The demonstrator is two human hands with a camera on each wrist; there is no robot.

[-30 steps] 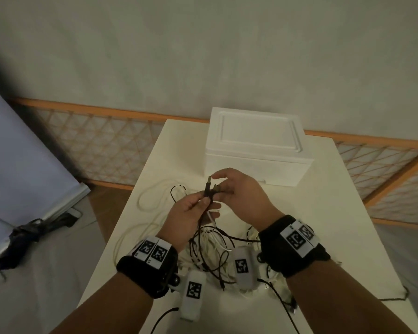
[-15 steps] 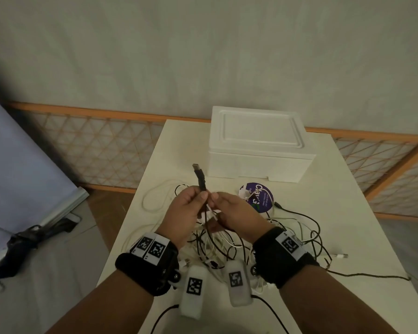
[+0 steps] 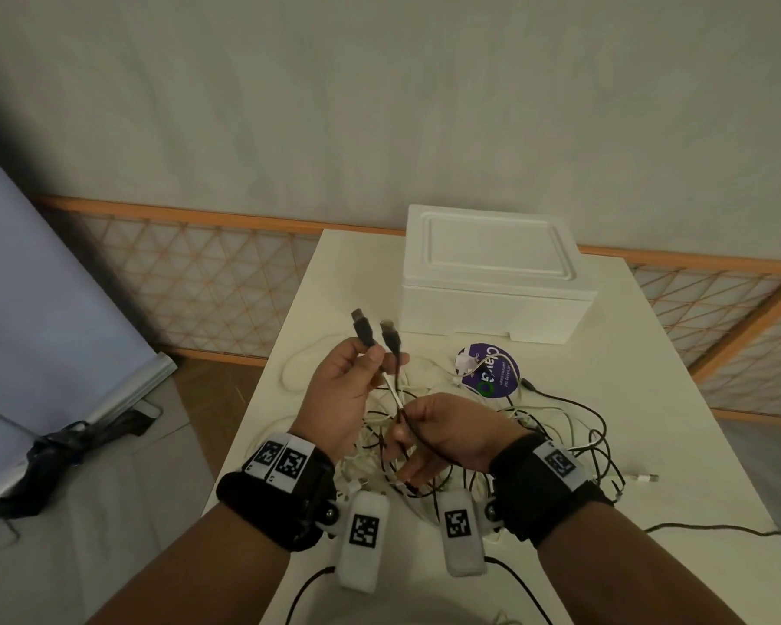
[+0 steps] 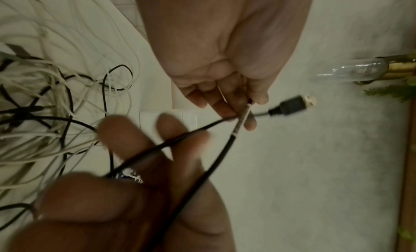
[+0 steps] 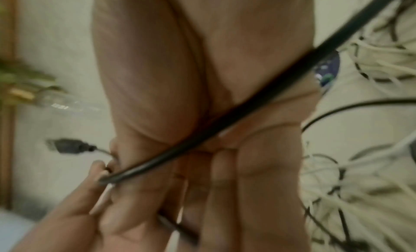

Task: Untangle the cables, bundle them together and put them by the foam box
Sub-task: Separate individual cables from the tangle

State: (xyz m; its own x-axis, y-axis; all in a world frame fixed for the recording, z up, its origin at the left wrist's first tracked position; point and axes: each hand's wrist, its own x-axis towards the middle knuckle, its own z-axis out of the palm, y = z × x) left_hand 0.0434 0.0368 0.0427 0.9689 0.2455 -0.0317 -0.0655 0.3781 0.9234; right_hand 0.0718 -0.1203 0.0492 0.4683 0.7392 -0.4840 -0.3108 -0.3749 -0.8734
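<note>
At the near left of the cream-white desk point(image 3: 650, 399), the person's left hand point(image 3: 339, 399) is raised with its grip pinched on two thin black cables point(image 3: 395, 390) just below their dark USB plugs point(image 3: 364, 329), which stand up side by side; half a second ago only one plug showed above the fingers. The gain suggests both ends of one lead are now gathered, a first step toward coiling it free. Just to the right and lower, the right hand point(image 3: 443, 437) has dropped from beside the left and now has the black cable running across its palm, fingers loosely curled round it, apparently drawing it out of the tangled heap of white and black cables point(image 3: 560, 426) on the desk beneath both hands. A round purple label point(image 3: 490, 369) lies among them. Farther back right, the white foam box point(image 3: 492, 281) sits with its lid on, contents unseen; no bundle lies beside it yet.
</note>
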